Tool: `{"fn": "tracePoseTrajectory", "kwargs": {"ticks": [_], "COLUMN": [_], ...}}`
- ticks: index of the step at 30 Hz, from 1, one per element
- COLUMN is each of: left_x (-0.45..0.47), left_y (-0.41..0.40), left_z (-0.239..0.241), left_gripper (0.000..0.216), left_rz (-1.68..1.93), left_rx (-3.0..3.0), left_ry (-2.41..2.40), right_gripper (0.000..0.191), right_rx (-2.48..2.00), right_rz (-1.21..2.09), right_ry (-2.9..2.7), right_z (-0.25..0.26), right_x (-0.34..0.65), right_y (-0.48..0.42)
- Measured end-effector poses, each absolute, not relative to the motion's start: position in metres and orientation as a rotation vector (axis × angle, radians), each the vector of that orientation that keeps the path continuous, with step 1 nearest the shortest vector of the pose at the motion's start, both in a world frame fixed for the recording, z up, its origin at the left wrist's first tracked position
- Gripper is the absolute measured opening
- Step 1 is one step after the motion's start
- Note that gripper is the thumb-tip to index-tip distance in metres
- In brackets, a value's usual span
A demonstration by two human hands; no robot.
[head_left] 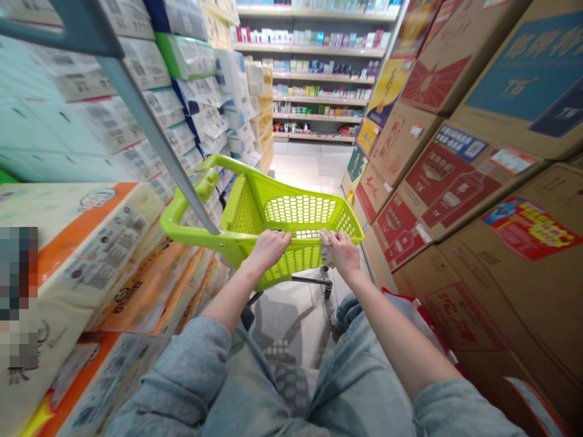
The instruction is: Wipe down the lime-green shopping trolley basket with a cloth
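Observation:
A bright green plastic shopping cart (300,258) with a perforated basket stands sideways in front of me. My left hand (272,244) is closed over the basket's near rim, toward the handle end. Farther right along the same rim, my right hand (344,250) is closed on a crumpled white cloth or tissue (326,250), which presses against the rim. Its exact kind is not clear. The cart's green handle (175,213) lies to the left, and a grey metal pole (157,139) rises from that end. No goods show in the visible part of the basket.
Wrapped paper packs (122,249) are stacked close on the left. Tall cardboard cartons (455,176) line the right side. Tiled floor (303,164) leads to shelves (314,77) of small boxes and bottles. A caster wheel (328,290) sits near my legs.

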State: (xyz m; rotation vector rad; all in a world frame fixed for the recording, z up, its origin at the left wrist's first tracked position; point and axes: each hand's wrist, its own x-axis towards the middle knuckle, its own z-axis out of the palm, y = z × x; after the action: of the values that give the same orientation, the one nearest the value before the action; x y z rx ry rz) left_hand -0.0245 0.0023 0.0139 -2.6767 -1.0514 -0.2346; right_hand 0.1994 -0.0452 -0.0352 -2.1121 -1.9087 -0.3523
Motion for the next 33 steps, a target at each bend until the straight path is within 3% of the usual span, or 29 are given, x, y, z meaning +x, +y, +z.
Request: {"fn": "tracePoseTrajectory", "kwargs": {"ticks": [4, 11, 21, 26, 33], "left_x": [-0.03, -0.049, -0.037, -0.032, -0.032], "left_y": [-0.002, -0.004, 0.002, 0.001, 0.0], "left_z": [0.022, 0.04, 0.031, 0.031, 0.03], "left_gripper": [0.018, 0.024, 0.016, 0.016, 0.018], "left_rz": [-0.263, -0.217, -0.205, -0.23, -0.244], "left_rx": [-2.636, -2.523, -2.579, -2.572, -2.56], "left_ry": [-0.99, -1.309, -1.155, -1.173, -1.147], "right_gripper": [0.023, 0.023, 0.052, 0.047, 0.043], "right_rx": [-2.144, -2.172, -1.883, -1.725, -1.828], "right_rz": [-0.39, -0.33, -0.155, -0.032, -0.043], "right_ry": [-1.89, -1.816, -1.486, -1.538, -1.441], "right_z": [-0.036, -0.033, -0.067, -0.066, -0.062], "right_x": [0.216, 0.221, 0.166, 0.147, 0.2], "right_y": [-0.046, -0.036, -0.029, -0.03, -0.035]}}
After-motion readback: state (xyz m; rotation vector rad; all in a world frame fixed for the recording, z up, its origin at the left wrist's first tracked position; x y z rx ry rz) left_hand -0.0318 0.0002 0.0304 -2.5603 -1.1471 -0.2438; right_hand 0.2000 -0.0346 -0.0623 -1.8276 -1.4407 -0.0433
